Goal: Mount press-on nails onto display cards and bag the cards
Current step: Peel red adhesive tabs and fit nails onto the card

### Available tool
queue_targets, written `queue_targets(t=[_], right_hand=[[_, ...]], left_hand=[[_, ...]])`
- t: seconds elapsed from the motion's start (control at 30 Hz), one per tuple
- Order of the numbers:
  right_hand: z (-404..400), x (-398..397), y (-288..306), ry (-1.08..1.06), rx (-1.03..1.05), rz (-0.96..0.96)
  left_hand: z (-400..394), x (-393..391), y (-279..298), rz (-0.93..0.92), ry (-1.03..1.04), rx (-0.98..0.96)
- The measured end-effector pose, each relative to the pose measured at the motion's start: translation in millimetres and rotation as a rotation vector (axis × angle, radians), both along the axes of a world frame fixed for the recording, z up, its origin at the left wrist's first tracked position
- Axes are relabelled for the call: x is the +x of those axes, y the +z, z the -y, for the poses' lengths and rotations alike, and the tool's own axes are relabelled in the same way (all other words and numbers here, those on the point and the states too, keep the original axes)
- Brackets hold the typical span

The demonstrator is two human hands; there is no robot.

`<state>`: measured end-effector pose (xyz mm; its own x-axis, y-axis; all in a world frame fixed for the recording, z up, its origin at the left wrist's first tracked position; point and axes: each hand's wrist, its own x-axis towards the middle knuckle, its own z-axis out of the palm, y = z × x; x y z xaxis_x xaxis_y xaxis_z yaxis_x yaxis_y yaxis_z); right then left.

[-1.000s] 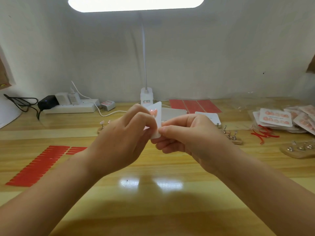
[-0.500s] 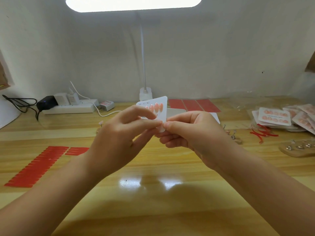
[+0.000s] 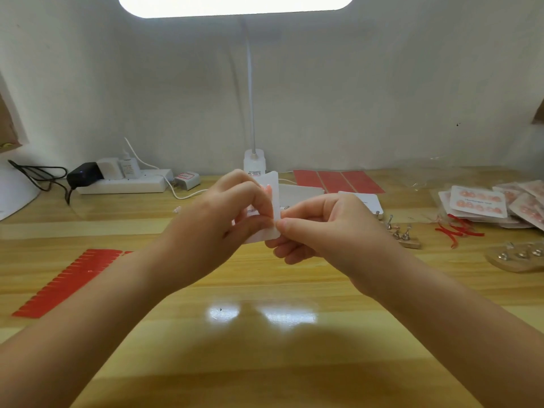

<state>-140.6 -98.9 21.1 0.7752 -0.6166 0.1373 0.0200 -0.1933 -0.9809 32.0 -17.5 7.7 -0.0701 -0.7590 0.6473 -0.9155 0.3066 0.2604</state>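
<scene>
A white display card [image 3: 273,198] with pink press-on nails is held upright above the wooden table, turned almost edge-on to me. My left hand [image 3: 217,219] grips it from the left, fingers curled over its face and hiding most of the nails. My right hand [image 3: 321,228] pinches the card's lower right edge between thumb and forefinger. Blank white cards [image 3: 300,192] lie on the table behind the hands.
Bagged finished cards [image 3: 482,201] are piled at the right, with red strips [image 3: 456,231] and wooden nail stands [image 3: 521,257] near them. Red adhesive tabs [image 3: 67,281] lie at the left, red sheets [image 3: 338,181] at the back. A lamp base [image 3: 254,164] and power strip [image 3: 126,181] stand by the wall.
The card turned from facing me, showing its row of nails, to nearly edge-on. Both hands stayed together on it and shifted slightly.
</scene>
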Motion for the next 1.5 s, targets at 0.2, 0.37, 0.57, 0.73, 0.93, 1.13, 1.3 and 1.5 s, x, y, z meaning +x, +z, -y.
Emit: queue_targets(t=[0.2, 0.37, 0.57, 0.73, 0.93, 1.13, 1.3, 1.5], right_hand=[[1, 0, 0, 0.011, 0.06, 0.013], [2, 0, 0, 0.021, 0.132, 0.027], [3, -1, 1, -0.005, 0.142, 0.051], [5, 0, 1, -0.034, 0.137, 0.073], [12, -2, 0, -0.057, 0.154, 0.101], [24, -1, -8, -0.109, 0.181, 0.104], [33, 0, -21, -0.104, 0.178, -0.03], [34, 8, -48, -0.007, 0.177, -0.2]], left_hand=[[-2, -7, -4, 0.17, 0.041, -0.11], [-2, -5, -9, 0.418, 0.073, -0.312], [0, -3, -12, 0.281, 0.089, -0.356], [-2, -9, -8, 0.006, 0.077, -0.32], [-4, -11, 4, -0.377, 0.121, -0.344], [-1, 16, 10, -0.917, 0.132, -0.454], [1, 20, 7, -0.979, 0.124, -0.368], [6, -3, -4, -0.86, 0.075, -0.133]])
